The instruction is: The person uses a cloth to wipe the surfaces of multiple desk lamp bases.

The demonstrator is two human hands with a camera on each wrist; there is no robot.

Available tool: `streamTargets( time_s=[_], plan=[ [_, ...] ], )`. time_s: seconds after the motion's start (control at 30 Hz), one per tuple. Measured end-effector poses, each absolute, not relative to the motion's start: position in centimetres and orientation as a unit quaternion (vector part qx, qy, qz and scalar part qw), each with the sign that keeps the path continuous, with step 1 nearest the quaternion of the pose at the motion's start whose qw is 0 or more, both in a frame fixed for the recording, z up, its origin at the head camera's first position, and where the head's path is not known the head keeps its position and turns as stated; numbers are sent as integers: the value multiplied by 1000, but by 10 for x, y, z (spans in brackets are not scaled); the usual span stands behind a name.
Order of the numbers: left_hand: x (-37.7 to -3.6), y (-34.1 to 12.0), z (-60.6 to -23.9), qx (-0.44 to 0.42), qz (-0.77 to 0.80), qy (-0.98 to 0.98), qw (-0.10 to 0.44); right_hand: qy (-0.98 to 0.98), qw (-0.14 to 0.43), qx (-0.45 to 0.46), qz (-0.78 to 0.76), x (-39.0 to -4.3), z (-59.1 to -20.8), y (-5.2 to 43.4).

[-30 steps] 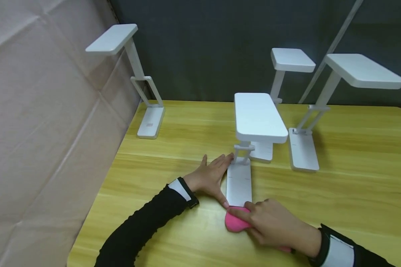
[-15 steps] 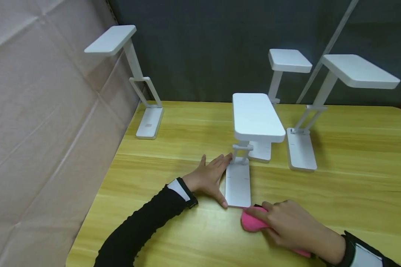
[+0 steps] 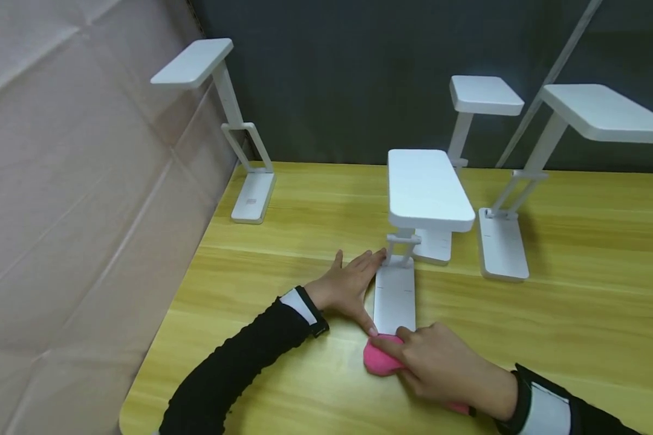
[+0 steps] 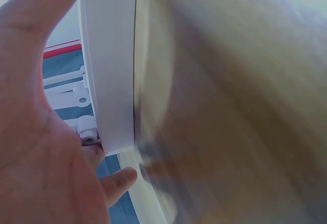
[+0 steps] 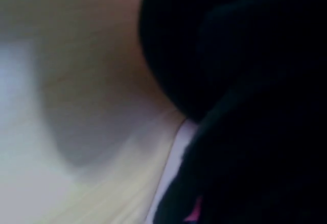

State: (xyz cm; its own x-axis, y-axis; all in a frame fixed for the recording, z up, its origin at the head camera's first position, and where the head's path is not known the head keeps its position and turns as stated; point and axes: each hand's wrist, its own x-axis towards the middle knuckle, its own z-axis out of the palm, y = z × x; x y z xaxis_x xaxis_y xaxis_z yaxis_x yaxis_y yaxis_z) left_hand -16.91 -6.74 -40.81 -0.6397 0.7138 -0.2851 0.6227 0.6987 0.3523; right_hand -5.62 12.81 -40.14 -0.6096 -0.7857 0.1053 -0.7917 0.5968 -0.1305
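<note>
Left hand (image 3: 347,284) lies flat, bracing the lamp base (image 3: 395,299); right hand (image 3: 441,370) grips the pink cloth (image 3: 380,360) (best wiped with short, light strokes).

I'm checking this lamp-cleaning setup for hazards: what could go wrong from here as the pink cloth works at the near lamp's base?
The right hand presses the pink cloth against the end of the near lamp's base. Only the left hand's straight fingers rest along its side, so a hard wipe might slide it.

Its wide head sits on a thin hinged arm, so a jolt could tip it.

The other lamp bases stand close behind and might get knocked.
</note>
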Motion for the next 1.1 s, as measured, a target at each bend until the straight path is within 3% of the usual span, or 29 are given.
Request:
streamTargets(
  time_s=[0.67, 0.8, 1.1],
  plan=[
    [-172, -66, -408, 371, 120, 893, 224, -923, -37, 372, 92, -51, -388, 181],
    [-171, -66, -408, 372, 123, 892, 226, -943, -57, 318, 82, -66, -377, 195],
    [-171, -67, -408, 373, 120, 894, 217, -980, -16, 193, 45, -116, -381, 177]
  ],
)
